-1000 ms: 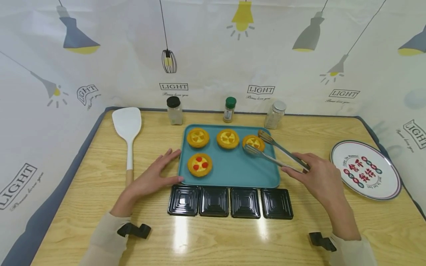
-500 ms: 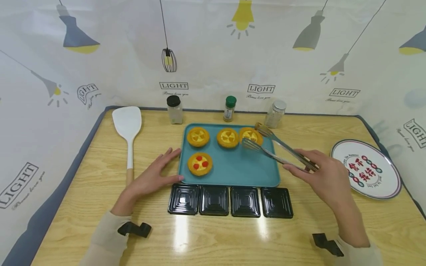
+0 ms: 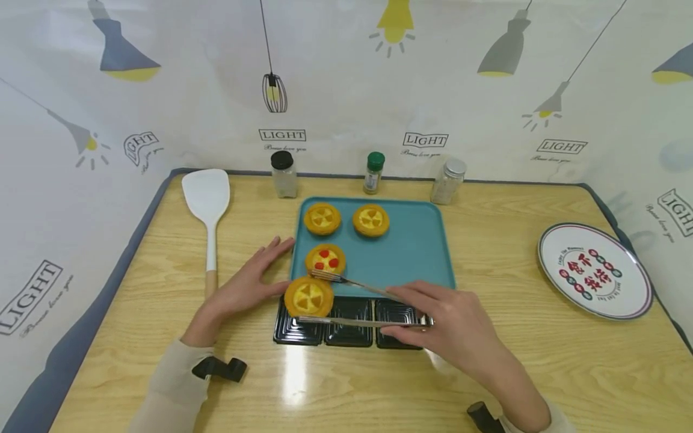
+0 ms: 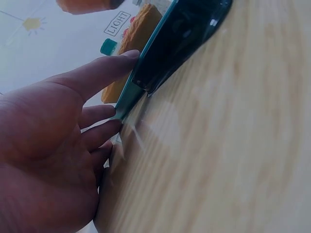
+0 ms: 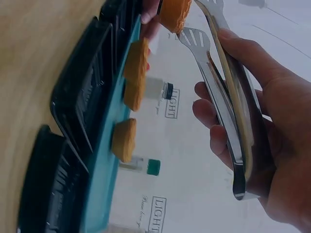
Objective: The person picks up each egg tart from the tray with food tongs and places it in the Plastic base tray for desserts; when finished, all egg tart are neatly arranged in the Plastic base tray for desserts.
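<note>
One tart (image 3: 308,297) risked falling beside the tray (image 3: 411,246) if your right hand (image 3: 446,313), clamped on tongs (image 5: 240,107), slackened; your left hand's (image 3: 246,282) fingers lay apart.

A white spatula (image 3: 208,198) with a wooden handle end lies on the left of the pale wood table (image 3: 346,385), its broad head toward the far edge. Along that far edge stand, from left to right, a clear jar with a black lid (image 3: 284,180), a small bottle with a green cap (image 3: 372,177) and a jar with a silver lid (image 3: 447,185). On the right lies an oval-looking white plate (image 3: 594,273) with a dark rim line and red and green print. Behind, a white wall covering (image 3: 335,72) shows hanging lamps and the word LIGHT.
</note>
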The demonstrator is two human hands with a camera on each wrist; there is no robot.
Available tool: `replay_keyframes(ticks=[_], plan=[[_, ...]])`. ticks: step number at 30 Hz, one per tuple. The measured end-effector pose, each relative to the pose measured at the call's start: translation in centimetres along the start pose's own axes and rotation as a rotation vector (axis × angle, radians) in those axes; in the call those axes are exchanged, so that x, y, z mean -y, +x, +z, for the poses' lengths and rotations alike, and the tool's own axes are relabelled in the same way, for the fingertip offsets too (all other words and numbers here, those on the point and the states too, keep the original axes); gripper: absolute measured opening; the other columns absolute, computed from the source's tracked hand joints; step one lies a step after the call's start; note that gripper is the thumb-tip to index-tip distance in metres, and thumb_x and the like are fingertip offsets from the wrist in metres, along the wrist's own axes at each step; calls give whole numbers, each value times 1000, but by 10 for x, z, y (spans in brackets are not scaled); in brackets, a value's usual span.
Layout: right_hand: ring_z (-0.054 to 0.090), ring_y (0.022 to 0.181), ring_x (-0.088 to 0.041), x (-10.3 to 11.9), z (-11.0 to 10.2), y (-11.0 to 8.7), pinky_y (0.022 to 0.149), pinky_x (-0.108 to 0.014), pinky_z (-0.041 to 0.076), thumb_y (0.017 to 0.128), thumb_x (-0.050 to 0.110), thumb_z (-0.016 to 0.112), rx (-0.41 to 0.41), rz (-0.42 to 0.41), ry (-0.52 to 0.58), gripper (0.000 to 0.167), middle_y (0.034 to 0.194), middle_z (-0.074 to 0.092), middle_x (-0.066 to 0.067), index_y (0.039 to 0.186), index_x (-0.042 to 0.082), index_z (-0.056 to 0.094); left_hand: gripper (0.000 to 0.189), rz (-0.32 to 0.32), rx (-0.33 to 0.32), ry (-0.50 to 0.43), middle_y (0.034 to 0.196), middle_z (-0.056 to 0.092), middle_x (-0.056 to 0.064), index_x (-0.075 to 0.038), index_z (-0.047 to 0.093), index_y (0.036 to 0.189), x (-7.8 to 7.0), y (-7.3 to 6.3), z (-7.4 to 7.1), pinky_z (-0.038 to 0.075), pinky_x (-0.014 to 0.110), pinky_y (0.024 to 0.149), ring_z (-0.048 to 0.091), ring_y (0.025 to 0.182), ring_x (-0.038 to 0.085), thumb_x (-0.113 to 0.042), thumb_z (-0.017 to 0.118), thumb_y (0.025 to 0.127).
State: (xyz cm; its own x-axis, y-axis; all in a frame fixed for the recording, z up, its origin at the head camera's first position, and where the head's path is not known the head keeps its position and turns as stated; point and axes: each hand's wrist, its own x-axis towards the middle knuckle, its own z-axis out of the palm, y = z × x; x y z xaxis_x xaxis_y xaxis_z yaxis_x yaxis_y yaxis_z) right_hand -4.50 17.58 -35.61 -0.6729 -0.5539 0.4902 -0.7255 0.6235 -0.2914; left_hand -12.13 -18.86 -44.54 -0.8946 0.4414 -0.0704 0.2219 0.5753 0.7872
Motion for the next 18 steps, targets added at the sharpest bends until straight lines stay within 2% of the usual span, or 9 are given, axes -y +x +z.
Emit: replay_keyframes(ticks=[3, 7, 13, 18], plan=[[63, 65, -3, 5, 11, 0, 47, -18, 46, 75, 46, 83, 16, -38, 16, 45, 98, 70, 8, 109, 18, 75, 83, -8, 0, 9, 162, 13, 12, -23, 25, 157, 0, 0, 1, 4, 51, 118, 6, 148, 32, -45, 70, 90], [66, 71, -7, 5, 20, -2, 50, -20, 48, 75, 47, 82, 53, -45, 13, 46, 98, 70, 8, 111, 18, 75, 87, -24, 0, 12, 162, 10, 11, -26, 26, 156, -1, 0, 1, 5, 53, 118, 5, 147, 34, -51, 70, 87], [64, 67, -6, 5, 26, -4, 44, -12, 37, 76, 48, 81, 93, -28, 13, 47, 98, 70, 7, 112, 19, 75, 86, -24, 1, 2, 162, 11, 10, -26, 26, 156, 0, 0, 1, 4, 51, 118, 5, 148, 31, -50, 71, 86], [64, 66, -6, 5, 27, -5, 43, -13, 36, 77, 50, 80, 115, -15, 6, 46, 96, 70, 7, 111, 19, 75, 86, -24, 0, -1, 163, 10, 9, -27, 26, 156, 1, 1, 1, 4, 52, 118, 4, 148, 31, -50, 71, 86]])
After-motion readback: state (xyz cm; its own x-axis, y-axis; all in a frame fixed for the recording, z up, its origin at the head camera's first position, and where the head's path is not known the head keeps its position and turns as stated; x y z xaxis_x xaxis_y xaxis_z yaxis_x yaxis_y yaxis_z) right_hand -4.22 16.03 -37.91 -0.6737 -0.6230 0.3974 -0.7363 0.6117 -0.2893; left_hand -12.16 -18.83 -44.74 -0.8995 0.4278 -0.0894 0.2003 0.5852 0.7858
